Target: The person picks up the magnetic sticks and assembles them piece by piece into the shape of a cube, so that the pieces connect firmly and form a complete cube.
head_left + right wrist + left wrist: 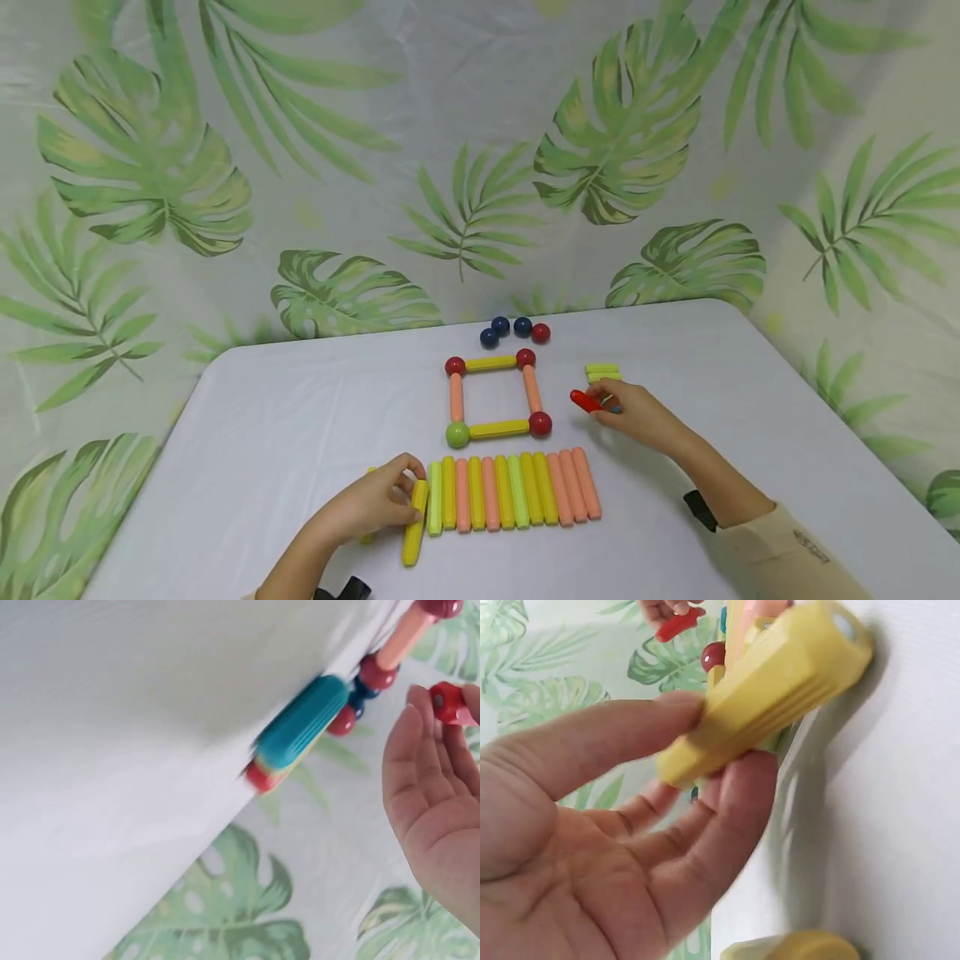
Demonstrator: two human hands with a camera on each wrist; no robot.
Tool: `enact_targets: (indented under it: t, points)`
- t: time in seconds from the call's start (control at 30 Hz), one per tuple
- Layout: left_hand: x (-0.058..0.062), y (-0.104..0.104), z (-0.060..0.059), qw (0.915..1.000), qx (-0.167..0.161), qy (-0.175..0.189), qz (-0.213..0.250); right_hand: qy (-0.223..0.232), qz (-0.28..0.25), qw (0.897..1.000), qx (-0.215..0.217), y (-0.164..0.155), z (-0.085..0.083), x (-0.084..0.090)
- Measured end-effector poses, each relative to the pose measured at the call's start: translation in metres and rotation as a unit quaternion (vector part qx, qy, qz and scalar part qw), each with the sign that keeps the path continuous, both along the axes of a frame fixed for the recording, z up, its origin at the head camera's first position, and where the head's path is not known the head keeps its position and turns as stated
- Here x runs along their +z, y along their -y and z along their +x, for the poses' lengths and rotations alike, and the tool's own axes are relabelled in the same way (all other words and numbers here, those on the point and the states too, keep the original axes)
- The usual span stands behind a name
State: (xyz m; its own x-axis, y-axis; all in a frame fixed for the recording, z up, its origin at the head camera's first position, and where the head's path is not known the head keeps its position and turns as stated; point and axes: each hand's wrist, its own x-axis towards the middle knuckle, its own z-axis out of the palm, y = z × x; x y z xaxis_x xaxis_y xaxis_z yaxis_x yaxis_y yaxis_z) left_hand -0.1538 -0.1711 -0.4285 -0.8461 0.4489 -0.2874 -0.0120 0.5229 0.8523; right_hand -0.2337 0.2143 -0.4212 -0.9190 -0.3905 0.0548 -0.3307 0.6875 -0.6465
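Observation:
My left hand (pixel 381 500) pinches a yellow ridged magnetic rod (pixel 415 537) between thumb and fingers, at the left end of a row of rods (pixel 504 492). In the left wrist view the rod (pixel 780 682) slants up close to the white cloth, its end showing a silvery disc. My right hand (pixel 632 410) holds a red rod (pixel 583 401) by its end, to the right of a square built from yellow and pink rods with balls at its corners. A teal rod (pixel 304 720) lies near that hand, partly hidden by it in the head view.
The square has red balls (pixel 540 424) at three corners and a green ball (pixel 457 434) at the fourth. Behind it sit several dark blue balls (pixel 522 327) and a loose red ball (pixel 541 333). Light yellow-green rods (pixel 602 368) lie beyond my right hand. A leaf-patterned curtain (pixel 465 208) hangs behind the table.

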Motion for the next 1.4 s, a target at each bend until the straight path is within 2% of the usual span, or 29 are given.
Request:
enact_targets:
  t: [0.07,0.27,0.37,0.57,0.63,0.77,0.87,1.0,1.17,1.27,1.4]
  points:
    - [0.001,0.0,-0.001,0.9995,0.008,-0.003,0.031,0.009,-0.028,1.0,-0.003,0.013,-0.004,0.001]
    - [0.003,-0.007,-0.005,0.9912,0.008,-0.057,0.119,0.043,-0.075,0.996,0.0,0.046,-0.016,-0.002]
    - [0.003,-0.009,-0.005,0.9871,0.011,-0.078,0.139,0.058,-0.085,0.995,0.002,0.057,-0.021,-0.006]
    - [0.003,-0.009,-0.011,0.9843,0.014,-0.105,0.141,0.081,-0.057,0.995,0.007,0.068,-0.027,-0.013]
    - [0.004,-0.01,-0.015,0.9853,0.009,-0.115,0.126,0.083,-0.052,0.995,0.01,0.069,-0.027,-0.014]
    - [0.011,-0.019,-0.029,0.9838,0.0,-0.166,0.066,0.078,-0.048,0.996,0.023,0.07,-0.027,-0.013]
    - [0.018,-0.028,-0.044,0.9785,0.009,-0.204,0.028,0.072,-0.043,0.996,0.032,0.07,-0.026,-0.013]
    - [0.022,-0.039,-0.069,0.9717,0.016,-0.236,-0.007,0.059,-0.029,0.997,0.045,0.072,-0.026,-0.013]
    - [0.023,-0.05,-0.096,0.953,-0.025,-0.294,-0.068,0.047,-0.007,0.996,0.072,0.076,-0.026,-0.013]
    - [0.023,-0.056,-0.108,0.9432,-0.054,-0.317,-0.083,0.039,0.002,0.996,0.08,0.077,-0.027,-0.014]
    - [0.022,-0.061,-0.117,0.9489,-0.076,-0.3,-0.06,0.026,0.007,0.995,0.093,0.077,-0.028,-0.015]
